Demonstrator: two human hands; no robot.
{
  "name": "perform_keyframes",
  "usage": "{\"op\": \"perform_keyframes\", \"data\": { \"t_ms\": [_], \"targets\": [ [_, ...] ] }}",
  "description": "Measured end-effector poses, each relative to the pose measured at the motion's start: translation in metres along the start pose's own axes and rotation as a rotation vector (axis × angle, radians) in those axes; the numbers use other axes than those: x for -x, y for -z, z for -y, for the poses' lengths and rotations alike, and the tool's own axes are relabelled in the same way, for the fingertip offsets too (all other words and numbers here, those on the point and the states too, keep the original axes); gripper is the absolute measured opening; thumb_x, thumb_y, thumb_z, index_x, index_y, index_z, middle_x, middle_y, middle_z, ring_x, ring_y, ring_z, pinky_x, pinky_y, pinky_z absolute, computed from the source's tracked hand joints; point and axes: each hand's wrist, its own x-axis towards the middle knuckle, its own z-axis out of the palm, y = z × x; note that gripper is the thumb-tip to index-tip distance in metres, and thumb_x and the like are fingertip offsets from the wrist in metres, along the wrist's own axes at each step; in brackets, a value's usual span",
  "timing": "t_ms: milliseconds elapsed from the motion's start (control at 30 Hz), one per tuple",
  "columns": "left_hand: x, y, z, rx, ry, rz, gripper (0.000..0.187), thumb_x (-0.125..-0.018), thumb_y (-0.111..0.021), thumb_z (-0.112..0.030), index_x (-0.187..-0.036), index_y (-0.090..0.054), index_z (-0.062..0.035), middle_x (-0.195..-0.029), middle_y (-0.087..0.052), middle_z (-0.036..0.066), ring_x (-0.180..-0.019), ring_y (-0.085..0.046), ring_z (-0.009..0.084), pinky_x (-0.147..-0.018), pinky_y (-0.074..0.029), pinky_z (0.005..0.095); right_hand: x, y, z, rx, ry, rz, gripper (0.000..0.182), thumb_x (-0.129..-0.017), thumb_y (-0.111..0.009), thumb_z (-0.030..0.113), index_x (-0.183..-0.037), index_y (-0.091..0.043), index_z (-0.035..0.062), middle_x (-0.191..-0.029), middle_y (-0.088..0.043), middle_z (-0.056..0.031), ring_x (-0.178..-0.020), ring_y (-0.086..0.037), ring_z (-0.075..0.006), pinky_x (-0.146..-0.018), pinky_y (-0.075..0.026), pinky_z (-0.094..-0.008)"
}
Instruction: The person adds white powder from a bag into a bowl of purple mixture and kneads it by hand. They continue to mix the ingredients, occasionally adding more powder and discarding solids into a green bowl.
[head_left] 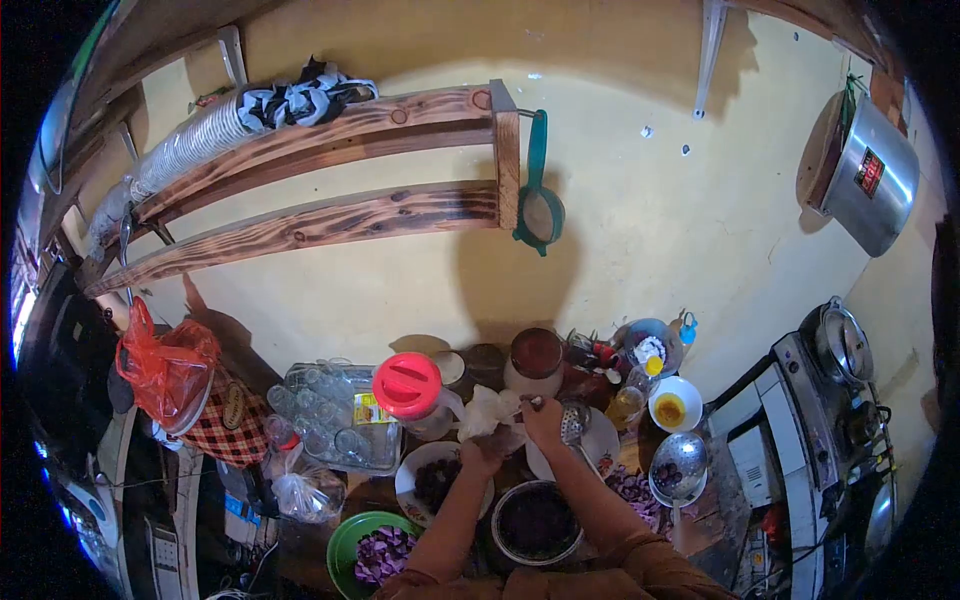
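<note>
Pieces of purple food (384, 556) sat in a green bowl (338, 552), presumably to stay together. Right of a red-lidded jug (408, 387), the left hand (482, 457) was at a whitish bag's (488, 411) lower edge, its grip impossible to tell; the right hand (543, 422) grasped a slim item (523, 401), perhaps for control.

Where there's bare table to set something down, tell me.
Small patches of table show between the tray and green bowl and, dimly, left of that bowl. Around the left hand and right hand it is crowded: plate, pot and jug stand close.
</note>
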Motion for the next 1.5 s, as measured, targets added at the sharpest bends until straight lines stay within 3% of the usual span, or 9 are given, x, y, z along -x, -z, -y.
{"op": "perform_keyframes", "data": {
  "t_ms": [67,167,600,700,767,1000,1200,1267,1500],
  "targets": [
    [0.000,-0.006,-0.008,0.388,0.236,-0.295,0.035,-0.090,-0.039,-0.030,-0.114,-0.049,-0.0070,-0.106,-0.056,0.011,-0.096,-0.055,0.0299,-0.079,-0.050,0.0423,0.002,0.003,0.008,0.122,0.039,-0.011,0.017,-0.077,-0.058,0.007,-0.085,-0.063,-0.0060,-0.069,-0.064,-0.0168,-0.060,-0.065,-0.0214,-0.056,-0.050,-0.0306],
    [0.006,-0.029,-0.017,0.347,0.178,-0.416,0.035,-0.089,-0.040,-0.028,-0.114,-0.048,-0.0049,-0.107,-0.055,0.012,-0.096,-0.056,0.0325,-0.079,-0.050,0.0455,-0.003,0.000,-0.006,0.138,0.031,-0.005,0.017,-0.076,-0.058,0.008,-0.085,-0.063,-0.0057,-0.069,-0.064,-0.0163,-0.060,-0.064,-0.0211,-0.056,-0.050,-0.0305],
    [0.009,-0.022,-0.013,0.434,0.186,-0.286,0.038,-0.091,-0.041,-0.034,-0.117,-0.046,-0.0086,-0.116,-0.052,0.008,-0.092,-0.059,0.0272,-0.075,-0.053,0.0394,0.018,0.028,0.009,0.064,0.035,-0.121,0.016,-0.074,-0.060,0.008,-0.083,-0.063,-0.0041,-0.068,-0.063,-0.0124,-0.059,-0.062,-0.0186,-0.057,-0.049,-0.0321],
    [0.014,-0.037,-0.020,0.394,0.231,-0.390,0.039,-0.091,-0.041,-0.035,-0.118,-0.045,-0.0079,-0.115,-0.053,0.009,-0.093,-0.059,0.0273,-0.076,-0.053,0.0397,0.010,0.024,-0.033,-0.050,-0.018,-0.127,0.016,-0.073,-0.061,0.009,-0.082,-0.063,-0.0038,-0.069,-0.063,-0.0139,-0.061,-0.062,-0.0189,-0.059,-0.048,-0.0334],
    [0.013,-0.028,-0.015,0.400,0.211,-0.274,0.039,-0.091,-0.040,-0.034,-0.119,-0.044,-0.0074,-0.113,-0.055,0.010,-0.097,-0.058,0.0278,-0.080,-0.053,0.0412,0.016,0.027,-0.032,0.143,0.201,-0.243,0.015,-0.073,-0.061,0.008,-0.081,-0.062,-0.0043,-0.070,-0.063,-0.0128,-0.059,-0.061,-0.0190,-0.057,-0.048,-0.0316],
    [0.014,-0.014,-0.007,0.520,0.266,-0.170,0.040,-0.091,-0.037,-0.034,-0.119,-0.045,-0.0053,-0.112,-0.055,0.012,-0.097,-0.058,0.0284,-0.081,-0.052,0.0420,0.032,0.037,-0.028,-0.003,0.068,-0.174,0.015,-0.073,-0.061,0.008,-0.082,-0.063,-0.0034,-0.069,-0.063,-0.0110,-0.061,-0.061,-0.0182,-0.058,-0.048,-0.0306],
    [0.023,-0.034,-0.008,0.417,0.193,-0.278,0.042,-0.091,-0.037,-0.036,-0.116,-0.048,-0.0045,-0.109,-0.057,0.013,-0.094,-0.059,0.0276,-0.080,-0.052,0.0407,0.045,0.041,-0.039,0.156,0.140,-0.207,0.012,-0.076,-0.059,0.005,-0.083,-0.062,-0.0048,-0.070,-0.062,-0.0104,-0.061,-0.062,-0.0168,-0.056,-0.049,-0.0287],
    [0.025,-0.037,-0.010,0.426,0.252,-0.388,0.040,-0.091,-0.029,-0.029,-0.120,-0.045,-0.0054,-0.113,-0.055,0.013,-0.103,-0.055,0.0284,-0.087,-0.047,0.0430,0.038,0.036,-0.069,-0.031,0.115,-0.205,0.012,-0.079,-0.056,0.003,-0.084,-0.062,-0.0053,-0.073,-0.062,-0.0114,-0.063,-0.062,-0.0180,-0.057,-0.051,-0.0298],
    [0.023,-0.030,-0.007,0.499,0.158,-0.235,0.043,-0.090,-0.037,-0.038,-0.117,-0.047,-0.0052,-0.113,-0.054,0.014,-0.100,-0.056,0.0310,-0.083,-0.049,0.0460,0.052,0.049,-0.065,0.010,0.122,-0.226,0.013,-0.079,-0.057,0.004,-0.085,-0.062,-0.0051,-0.074,-0.062,-0.0114,-0.063,-0.062,-0.0193,-0.059,-0.052,-0.0309]
  ]
}}
